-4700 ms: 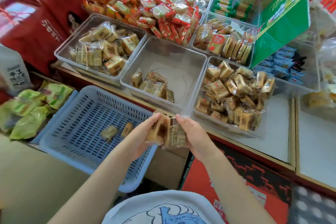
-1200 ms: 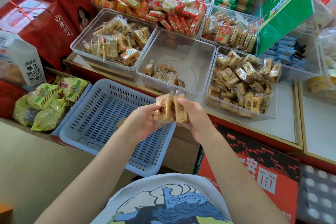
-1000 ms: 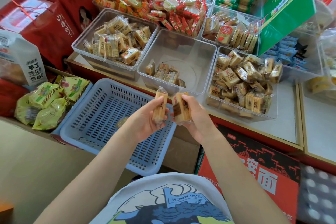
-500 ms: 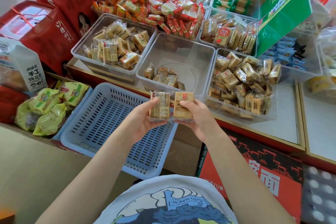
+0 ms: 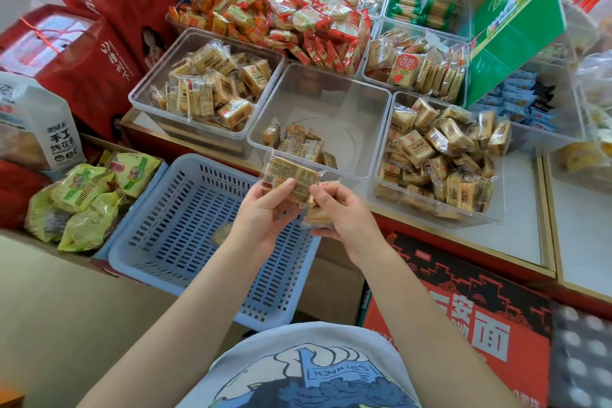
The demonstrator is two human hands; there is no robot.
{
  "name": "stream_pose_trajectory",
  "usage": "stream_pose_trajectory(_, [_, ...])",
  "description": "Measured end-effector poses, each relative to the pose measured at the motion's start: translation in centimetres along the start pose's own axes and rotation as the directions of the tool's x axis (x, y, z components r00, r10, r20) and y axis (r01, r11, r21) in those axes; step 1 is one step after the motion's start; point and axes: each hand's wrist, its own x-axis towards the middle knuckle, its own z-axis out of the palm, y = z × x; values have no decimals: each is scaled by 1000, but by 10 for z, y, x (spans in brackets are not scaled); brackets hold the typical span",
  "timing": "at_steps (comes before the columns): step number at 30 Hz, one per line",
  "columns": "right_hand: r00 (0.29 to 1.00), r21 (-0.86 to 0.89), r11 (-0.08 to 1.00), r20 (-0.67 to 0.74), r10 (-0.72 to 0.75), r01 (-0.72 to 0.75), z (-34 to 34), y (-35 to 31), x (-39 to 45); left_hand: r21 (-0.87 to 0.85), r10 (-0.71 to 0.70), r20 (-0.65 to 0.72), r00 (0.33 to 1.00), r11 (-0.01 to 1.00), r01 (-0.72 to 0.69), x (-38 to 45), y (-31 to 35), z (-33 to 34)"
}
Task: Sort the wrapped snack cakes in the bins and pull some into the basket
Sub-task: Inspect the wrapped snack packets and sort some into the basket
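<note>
Held cake: a wrapped snack cake (image 5: 288, 177) sits label-up between the thumb and fingers of the left hand (image 5: 265, 212), above the far right corner of the blue basket (image 5: 159, 242).
Second cake: another wrapped cake (image 5: 318, 215) is pinched in the curled fingers of the right hand (image 5: 344, 219), mostly hidden by them, just beside the first.
Basket contents: something pale shows through the mesh floor near the left wrist; too blurred to name.
Middle bin: the clear bin (image 5: 331, 99) right behind the hands holds only a few cakes at its near edge.
Side bins: the left bin (image 5: 145, 89) and the right bin (image 5: 496, 209) are well filled with similar tan cakes.
Risk, slip: the wrappers look slick and both holds are at the fingertips, so a cake could likely drop past the basket rim to the floor gap.
Risk, mix-up: the three bins' cakes look alike, so a misread label could send one to the wrong bin.
Risk, crush: a tighter pinch could dent the soft cake.
</note>
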Motion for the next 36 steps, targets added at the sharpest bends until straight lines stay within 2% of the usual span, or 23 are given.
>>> stream_pose_trajectory(10, [1000,-16,1000,-15,-8,8,2,1,0,-65,-9,-53,999,998,6,-3,1,-2])
stream_pose_trajectory(15, [1000,-11,1000,-4,-12,12,2,3,-2,-9,49,-24,999,999,-49,-1,-2,-5])
stream_pose_trajectory(20, [1000,-62,998,-1,-4,4,1,4,-1,8,35,15,999,999,-35,-2,-6,-7])
stream_pose_trajectory(28, [998,-151,986,-5,-69,67,-4,6,-1,10,-10,45,999,1000,9,-1,-2,-11])
stream_pose_trajectory(32, [997,-170,982,15,-80,81,-2,7,-3,-22,-61,15,998,998,62,4,-4,-14])
stream_pose_trajectory(36, [996,-108,992,61,-66,72,-3,10,-5,14,-39,-100,994,999,40,9,-5,-16])
